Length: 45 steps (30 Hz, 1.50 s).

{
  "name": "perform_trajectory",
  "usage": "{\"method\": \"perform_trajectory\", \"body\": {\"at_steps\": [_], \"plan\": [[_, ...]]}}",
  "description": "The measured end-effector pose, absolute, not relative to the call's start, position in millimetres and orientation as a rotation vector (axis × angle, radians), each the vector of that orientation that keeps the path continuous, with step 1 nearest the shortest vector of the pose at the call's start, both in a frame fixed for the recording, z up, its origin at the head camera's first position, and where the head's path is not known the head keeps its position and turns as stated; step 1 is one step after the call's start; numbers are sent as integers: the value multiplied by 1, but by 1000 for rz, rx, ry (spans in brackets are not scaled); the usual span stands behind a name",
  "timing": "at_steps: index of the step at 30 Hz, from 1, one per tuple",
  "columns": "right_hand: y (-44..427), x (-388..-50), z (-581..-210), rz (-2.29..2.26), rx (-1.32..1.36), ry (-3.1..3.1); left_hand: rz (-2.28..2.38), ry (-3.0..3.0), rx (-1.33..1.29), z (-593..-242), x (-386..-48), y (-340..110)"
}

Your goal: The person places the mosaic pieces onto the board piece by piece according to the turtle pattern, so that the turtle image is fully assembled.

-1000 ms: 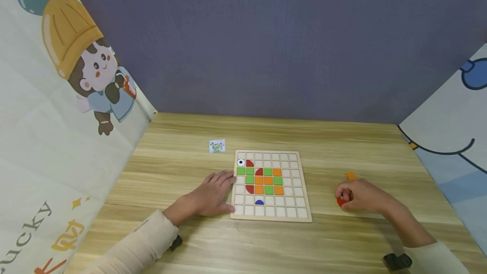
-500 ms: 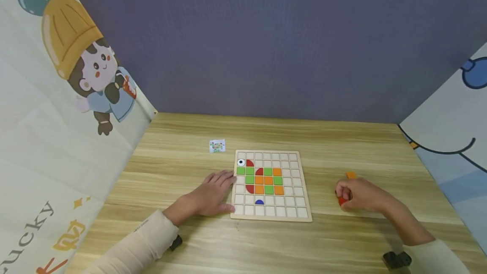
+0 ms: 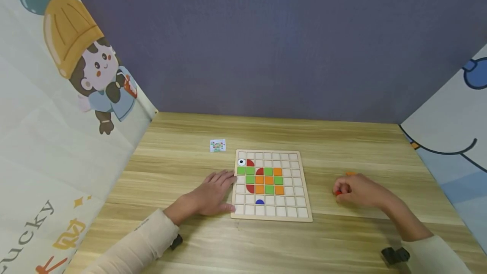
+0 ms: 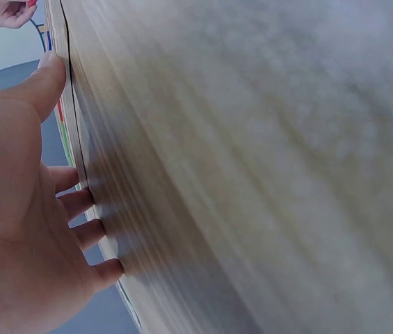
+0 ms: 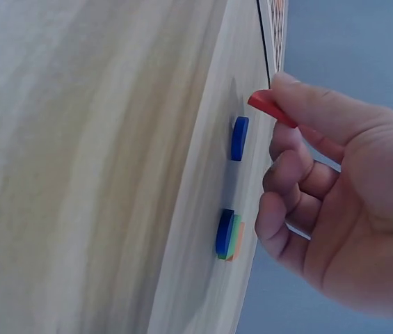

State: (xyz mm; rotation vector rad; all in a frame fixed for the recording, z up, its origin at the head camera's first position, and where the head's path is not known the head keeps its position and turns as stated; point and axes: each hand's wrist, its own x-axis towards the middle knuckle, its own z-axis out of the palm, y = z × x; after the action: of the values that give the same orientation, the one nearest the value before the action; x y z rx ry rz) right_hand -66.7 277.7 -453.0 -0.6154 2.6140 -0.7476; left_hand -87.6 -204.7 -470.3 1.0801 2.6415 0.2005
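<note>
A square wooden grid board (image 3: pixel 298 191) lies mid-table, bearing green, orange and red tiles, a round eye tile (image 3: pixel 241 162) and a blue half-round piece (image 3: pixel 260 201). Against the board's left edge rests my left hand (image 3: pixel 211 193), its fingers fairly straight and its thumb at the near-left corner. To the right of the board, my right hand (image 3: pixel 359 191) pinches a red curved-edge tile (image 5: pixel 271 108) between thumb and forefinger, just above the table. Loose blue tiles (image 5: pixel 240 139) lie near that hand in the right wrist view, mostly hidden by it in the head view.
An orange tile (image 3: pixel 350 173) shows behind my right hand. Green (image 5: pixel 235 240) and orange edges sit beside another blue tile in the right wrist view. A small printed card (image 3: pixel 217 145) lies behind the board's left side. A dark wall panel (image 3: pixel 274 54) stands at the table's back.
My right hand has lifted the red tile off the table and moved slightly back and left. My left hand and the tiles on the board have stayed put.
</note>
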Motion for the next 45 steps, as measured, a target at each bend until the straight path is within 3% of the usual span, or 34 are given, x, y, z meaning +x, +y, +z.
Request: {"method": "perform_trajectory", "body": {"at_steps": [27,45], "plan": [[246,-90,-453,-863,-584,2643,191,2643,1079,-473,-88,-204],[207,-111,-454,-806,-726,2693,186,2651,1100,-473,-88,-205]]}}
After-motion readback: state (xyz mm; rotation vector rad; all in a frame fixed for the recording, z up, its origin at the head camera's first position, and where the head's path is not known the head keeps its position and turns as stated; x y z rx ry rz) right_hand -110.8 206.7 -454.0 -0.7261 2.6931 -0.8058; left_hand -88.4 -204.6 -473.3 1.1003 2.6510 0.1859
